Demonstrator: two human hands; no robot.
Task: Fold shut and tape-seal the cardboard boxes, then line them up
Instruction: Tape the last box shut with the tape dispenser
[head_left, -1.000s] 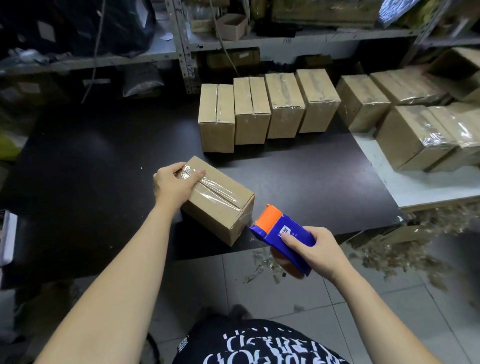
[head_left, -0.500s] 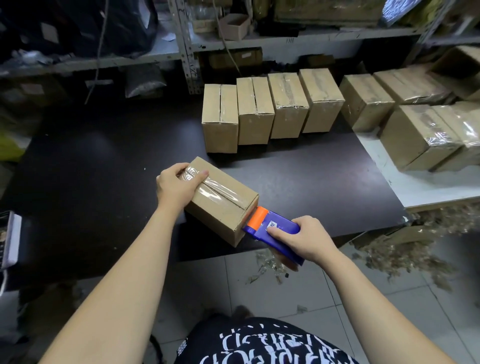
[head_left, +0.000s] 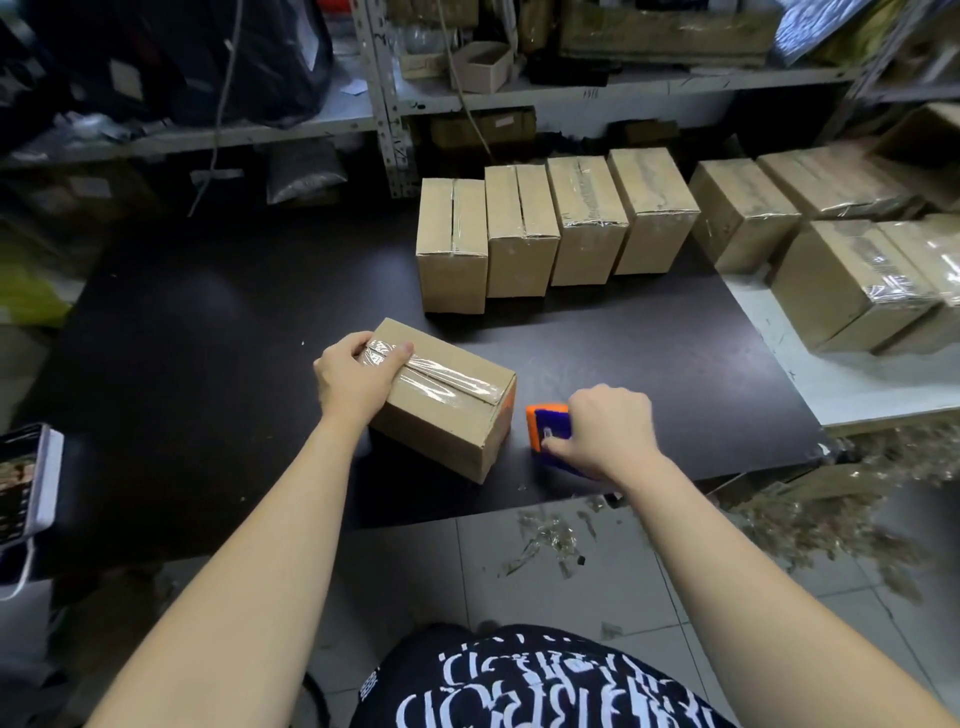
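A packer's right hand (head_left: 610, 431), fingers curled tight round a blue-and-orange tape dispenser (head_left: 545, 426), pulls the tool clear of the cardboard box (head_left: 452, 415) it was pressed against half a second ago; the dispenser now sits low over the black table (head_left: 208, 338), just beside the box's near end and apart from it; a strip of clear tape (head_left: 441, 382) runs the length of the top seam and laps over that end, so the cut looks made and this seal looks finished. The left hand (head_left: 353, 382) keeps its hold on the far end, thumb laid flat on the tape, fingers wrapped over the edge; the box lies askew at the middle of the table, well short of the row of four boxes (head_left: 556, 234) standing side by side at the back. What remains, by the look of it, is to slide this one up onto the open left end of that row; more taped boxes (head_left: 841, 280) crowd the white surface at right.
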